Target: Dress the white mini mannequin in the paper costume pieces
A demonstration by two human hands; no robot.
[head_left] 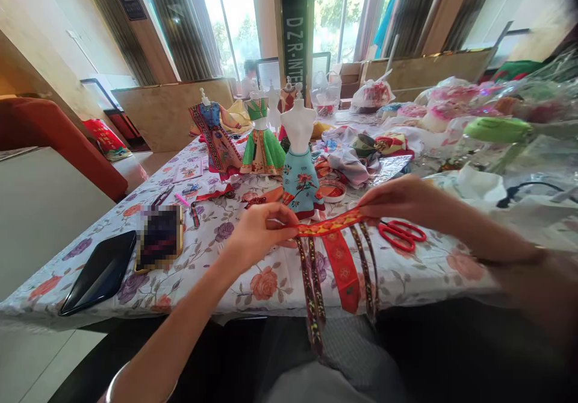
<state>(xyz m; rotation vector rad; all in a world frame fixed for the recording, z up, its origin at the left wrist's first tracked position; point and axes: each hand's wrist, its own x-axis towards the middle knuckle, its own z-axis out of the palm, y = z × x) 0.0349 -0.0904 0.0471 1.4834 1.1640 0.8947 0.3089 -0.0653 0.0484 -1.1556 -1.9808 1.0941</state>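
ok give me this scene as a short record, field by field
left hand: left hand pinching one end of a red patterned band
right hand: right hand holding the other end
hanging from band: wide red panel in the middle, two dark patterned strips near each end
behind band: white mannequin in a light-blue floral skirt
nearest tool: red-handled scissors, beside the right hand
surface: floral tablecloth
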